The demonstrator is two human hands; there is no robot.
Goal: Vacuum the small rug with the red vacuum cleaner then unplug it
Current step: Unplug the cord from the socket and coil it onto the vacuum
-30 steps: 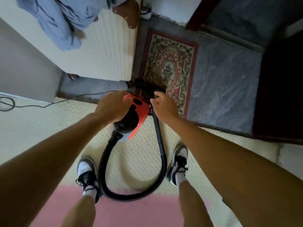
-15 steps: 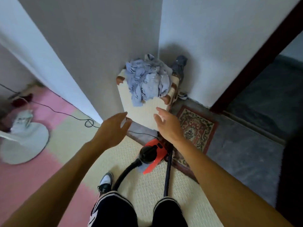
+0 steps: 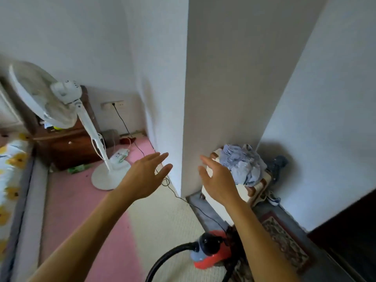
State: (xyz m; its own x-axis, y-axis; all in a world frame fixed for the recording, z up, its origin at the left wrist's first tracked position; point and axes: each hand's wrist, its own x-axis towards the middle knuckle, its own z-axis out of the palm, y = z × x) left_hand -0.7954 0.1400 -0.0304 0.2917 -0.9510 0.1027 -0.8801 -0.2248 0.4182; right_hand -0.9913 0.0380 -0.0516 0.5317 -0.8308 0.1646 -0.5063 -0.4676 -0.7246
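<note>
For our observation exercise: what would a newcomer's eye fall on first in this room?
The left hand and right hand reach forward at centre, fingers spread, holding nothing. Below them sits the red canister vacuum cleaner, its black cord trailing left to the white wall socket. A white pedestal fan stands at far left.

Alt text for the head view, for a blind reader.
Left hand and right hand, open and empty, reach forward. The red vacuum cleaner sits on the floor beside the small rug, its black cord running past a white fan to a wall socket.
</note>
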